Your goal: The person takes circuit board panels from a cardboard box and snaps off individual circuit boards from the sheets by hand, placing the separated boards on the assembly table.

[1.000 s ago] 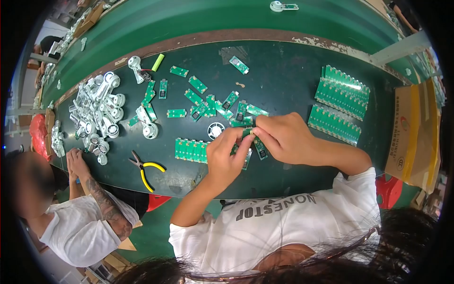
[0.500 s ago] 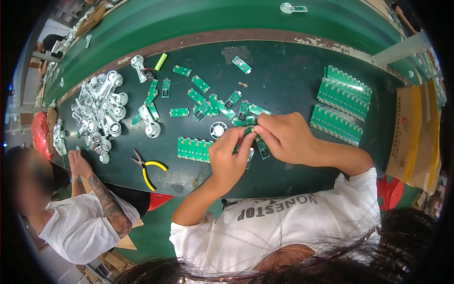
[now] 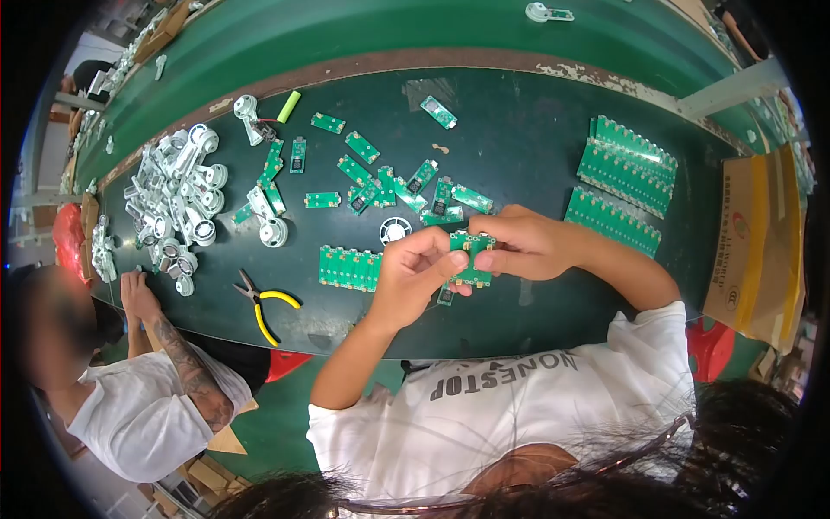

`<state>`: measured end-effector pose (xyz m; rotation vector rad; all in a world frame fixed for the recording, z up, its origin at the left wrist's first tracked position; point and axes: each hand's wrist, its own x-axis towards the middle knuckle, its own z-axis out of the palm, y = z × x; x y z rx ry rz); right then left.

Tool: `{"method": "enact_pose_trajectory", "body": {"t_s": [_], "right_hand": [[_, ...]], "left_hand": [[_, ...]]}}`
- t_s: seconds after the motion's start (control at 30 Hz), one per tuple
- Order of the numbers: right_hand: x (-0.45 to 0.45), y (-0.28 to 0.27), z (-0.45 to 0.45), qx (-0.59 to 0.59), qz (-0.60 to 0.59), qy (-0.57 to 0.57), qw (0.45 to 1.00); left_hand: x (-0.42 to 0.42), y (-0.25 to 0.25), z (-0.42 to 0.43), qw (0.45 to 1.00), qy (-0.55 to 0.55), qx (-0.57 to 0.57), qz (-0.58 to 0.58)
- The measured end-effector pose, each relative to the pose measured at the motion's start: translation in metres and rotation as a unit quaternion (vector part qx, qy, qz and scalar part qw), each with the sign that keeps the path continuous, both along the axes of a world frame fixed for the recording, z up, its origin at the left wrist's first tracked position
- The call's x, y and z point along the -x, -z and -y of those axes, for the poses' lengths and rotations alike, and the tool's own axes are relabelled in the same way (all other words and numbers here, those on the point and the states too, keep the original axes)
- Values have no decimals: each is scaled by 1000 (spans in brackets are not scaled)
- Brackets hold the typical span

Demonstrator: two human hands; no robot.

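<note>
Between my hands is a small green circuit board panel (image 3: 472, 270), its face turned up toward me. My left hand (image 3: 413, 275) grips the panel's left side, thumb on top. My right hand (image 3: 529, 246) pinches its right side with thumb and fingers. Just left of my left hand lies a strip of joined circuit boards (image 3: 347, 267), partly covered by it. A white round fan-like part (image 3: 395, 231) rests behind that hand. Loose single circuit boards (image 3: 365, 147) are scattered beyond both hands, several overlapping.
Pliers with yellow handles (image 3: 259, 304) lie at the left front. White handheld fan housings (image 3: 177, 195) are heaped farther left, near a co-worker's hand (image 3: 138, 294). Stacked circuit board panels (image 3: 627, 169) and a cardboard box (image 3: 754, 251) are at the right. A green battery cell (image 3: 289, 107) lies at the back.
My hands have turned the circuit board panel so that its face now shows between them. My fingers have shifted to its two sides. The camera view has moved slightly.
</note>
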<state>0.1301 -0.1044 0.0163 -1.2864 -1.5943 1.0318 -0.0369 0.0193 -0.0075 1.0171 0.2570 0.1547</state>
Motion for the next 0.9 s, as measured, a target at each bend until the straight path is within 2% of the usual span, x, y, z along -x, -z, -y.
{"method": "enact_pose_trajectory", "body": {"t_s": [0.13,0.27,0.33,0.57,0.67,0.7,0.77,0.83,0.9], "right_hand": [[4,0,2,7,-51,-25,998],[2,4,2,12,-35,-52,998],[4,4,1,2,-80,-57,995],[5,2,1,0,-76,-74,994],[1,-3,0,22,-5,-40,999],[1,-1,1,22,25,-30,999],[-2,2,-1,18,60,-18,998],[-3,4,1,15,68,-18,997],[-3,-1,-1,-41,32,-36,998]], "left_hand": [[3,7,0,998,28,46,16],[2,3,1,997,42,61,26],[3,5,1,994,63,81,35],[5,8,-1,992,84,85,43],[-1,3,-5,999,34,-23,-11],[0,2,-5,999,36,-24,-11],[-3,3,-7,958,-19,-283,35],[2,5,-10,961,-8,-276,16],[3,-2,-12,961,54,-270,26]]}}
